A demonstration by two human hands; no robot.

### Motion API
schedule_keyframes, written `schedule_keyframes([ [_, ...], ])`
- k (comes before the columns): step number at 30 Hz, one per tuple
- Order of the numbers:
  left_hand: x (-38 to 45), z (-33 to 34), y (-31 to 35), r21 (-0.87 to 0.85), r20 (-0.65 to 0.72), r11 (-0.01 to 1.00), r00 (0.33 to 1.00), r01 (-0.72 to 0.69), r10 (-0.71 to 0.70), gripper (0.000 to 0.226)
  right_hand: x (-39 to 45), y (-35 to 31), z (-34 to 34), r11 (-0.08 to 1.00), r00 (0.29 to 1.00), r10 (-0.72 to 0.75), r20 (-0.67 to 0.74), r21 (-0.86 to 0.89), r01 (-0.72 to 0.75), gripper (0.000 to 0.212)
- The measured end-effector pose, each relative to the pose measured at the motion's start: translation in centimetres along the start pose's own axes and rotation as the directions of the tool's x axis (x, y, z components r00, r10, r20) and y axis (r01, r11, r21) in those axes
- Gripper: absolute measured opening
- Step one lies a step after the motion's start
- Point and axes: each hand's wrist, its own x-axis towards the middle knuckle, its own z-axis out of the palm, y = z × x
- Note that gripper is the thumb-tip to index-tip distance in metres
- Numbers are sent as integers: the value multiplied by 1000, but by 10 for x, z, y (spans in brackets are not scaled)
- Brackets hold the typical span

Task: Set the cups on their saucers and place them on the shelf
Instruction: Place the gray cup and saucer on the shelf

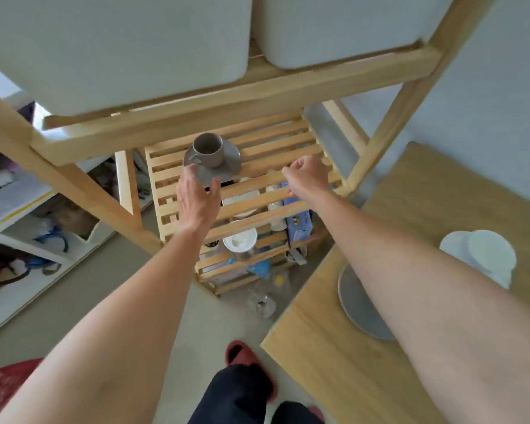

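A grey cup (208, 149) stands upright on a grey saucer (231, 159) on the slatted wooden shelf (276, 142). My left hand (198, 197) reaches to the saucer's near rim, with fingers and thumb spread on either side of the edge. I cannot tell whether it presses on the rim. My right hand (306, 175) hovers over the shelf's right part in a loose fist with nothing in it. On the wooden table (410, 215) at the right lies a second grey saucer (354, 301), half hidden by my right forearm. Beside it is a blurred white cup on a white saucer (484, 255).
Two large white bins (135, 41) sit on the shelf level above, close overhead. Lower levels hold white bowls (240, 240), stacked cups and a blue box (299, 223). A clear glass item (262, 301) lies on the floor by the shelf. White shelving (28, 228) with clutter stands at the left.
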Motion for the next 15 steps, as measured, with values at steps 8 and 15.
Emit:
schedule_keyframes([
  [8,-137,43,57,-34,242,986,956,-163,166,34,-60,48,-130,899,954,35,298,-426,100,14],
  [15,-225,75,66,96,440,991,897,-88,37,37,-116,104,-179,815,885,261,385,-579,11,25],
])
